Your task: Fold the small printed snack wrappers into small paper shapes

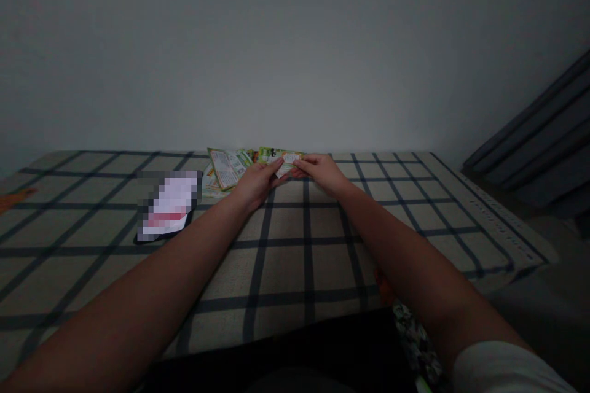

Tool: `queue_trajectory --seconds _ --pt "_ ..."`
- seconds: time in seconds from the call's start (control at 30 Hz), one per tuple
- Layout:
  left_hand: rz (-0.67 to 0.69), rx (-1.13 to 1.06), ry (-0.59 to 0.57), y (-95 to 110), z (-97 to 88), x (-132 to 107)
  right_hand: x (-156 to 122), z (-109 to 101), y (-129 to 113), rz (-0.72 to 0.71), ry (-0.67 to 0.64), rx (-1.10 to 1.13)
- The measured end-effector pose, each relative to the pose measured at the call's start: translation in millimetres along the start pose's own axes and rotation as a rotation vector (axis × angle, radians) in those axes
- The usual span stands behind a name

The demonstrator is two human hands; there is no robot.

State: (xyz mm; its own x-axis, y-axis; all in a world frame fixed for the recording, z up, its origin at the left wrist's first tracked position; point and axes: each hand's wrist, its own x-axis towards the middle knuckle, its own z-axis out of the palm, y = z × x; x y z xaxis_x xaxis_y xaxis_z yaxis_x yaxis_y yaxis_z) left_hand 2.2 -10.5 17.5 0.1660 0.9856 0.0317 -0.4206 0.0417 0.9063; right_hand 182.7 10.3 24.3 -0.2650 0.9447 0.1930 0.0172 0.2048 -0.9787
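Both my hands meet at the far side of the table. Between them is a small white packet with printing [287, 164]. My left hand [259, 182] pinches its left side, thumb on top. On its right side, the fingers of my right hand [321, 171] are closed. Just behind lies a green printed packet [271, 152], partly covered by my hands. Several more green and white packets [225, 167] lie in an overlapping pile to the left of my left hand. The small print cannot be read.
A phone with a lit, blurred screen [170, 204] lies left of my left forearm. The table wears a checked cloth [286, 245] and stands against a grey wall [295, 49]. A dark curtain [539, 116] hangs at the right.
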Motion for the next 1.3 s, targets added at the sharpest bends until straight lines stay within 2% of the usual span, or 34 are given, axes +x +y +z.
queue_trajectory --seconds 0.2,0.37,0.47,0.7,0.87,1.07,1.3 --pt "0.029 0.071 0.036 -5 -3.0 3 0 0 3 -0.054 -0.017 -0.076" --pt "0.126 0.067 0.144 -10 -7.0 8 1 4 5 0.012 -0.027 0.08" --pt "0.147 0.05 0.165 -9 -6.8 8 0 3 3 0.048 -0.024 0.075" --pt "0.081 -0.036 0.139 -5 -1.8 5 -1 3 2 0.04 -0.003 -0.002" --pt "0.041 -0.053 0.13 -3 -0.4 4 -1 2 0 0.038 -0.047 0.018" --pt "0.107 0.011 0.064 -10 -4.5 5 1 7 4 0.074 -0.073 0.08" --pt "0.129 0.065 0.034 -11 -2.8 2 1 9 7 -0.05 -0.018 -0.042"
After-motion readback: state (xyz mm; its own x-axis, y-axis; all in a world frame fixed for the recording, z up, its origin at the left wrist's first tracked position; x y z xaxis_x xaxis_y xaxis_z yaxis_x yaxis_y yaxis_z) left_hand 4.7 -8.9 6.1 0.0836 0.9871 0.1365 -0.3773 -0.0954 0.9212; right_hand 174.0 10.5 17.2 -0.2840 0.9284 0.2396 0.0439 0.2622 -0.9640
